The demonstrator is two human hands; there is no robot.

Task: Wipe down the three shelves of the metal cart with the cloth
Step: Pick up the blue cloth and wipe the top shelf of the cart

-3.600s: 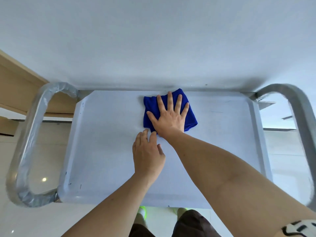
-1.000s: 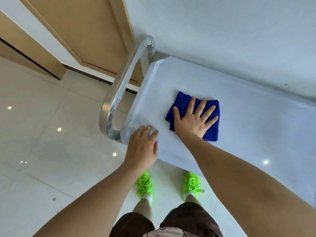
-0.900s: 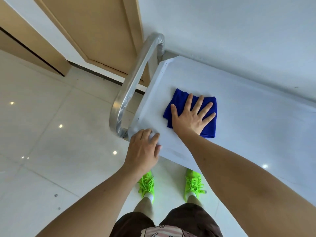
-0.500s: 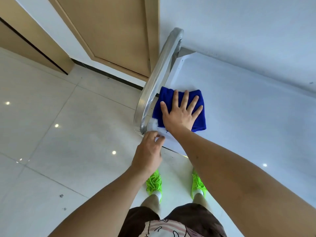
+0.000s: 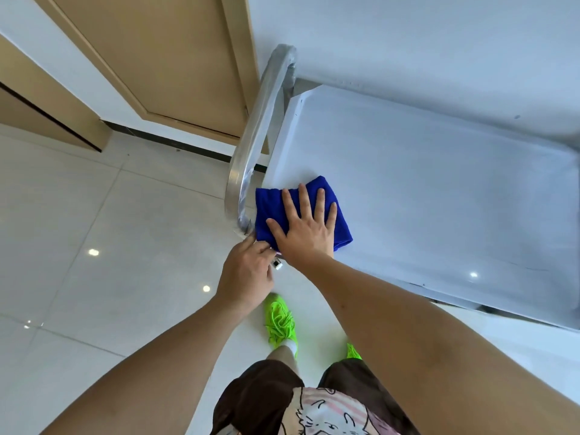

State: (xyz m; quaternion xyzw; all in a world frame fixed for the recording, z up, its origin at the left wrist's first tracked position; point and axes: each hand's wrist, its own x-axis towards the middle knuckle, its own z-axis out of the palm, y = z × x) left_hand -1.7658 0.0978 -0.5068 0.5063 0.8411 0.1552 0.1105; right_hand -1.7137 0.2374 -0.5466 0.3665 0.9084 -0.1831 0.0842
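Your right hand lies flat on the folded blue cloth, fingers straight and slightly spread, palm pressing the cloth down onto the top shelf of the metal cart. The thumb points out to the left across the fabric. The cloth sits at the near left corner of that shelf, its left edge just beside the lower bend of the cart's plastic-wrapped handle (the wrap is wrinkled where the tube curves).

Your left hand is at the shelf's near left corner, just below the cloth. Its fingers are curled inward, the fingertips touching the corner of the shelf right by the handle's base; whether they actually grip the edge or only rest against it cannot be told from this angle. The two hands are almost touching, your left knuckles close under your right wrist.

Your green shoes stand on the glossy tiled floor, near the cart's front edge.
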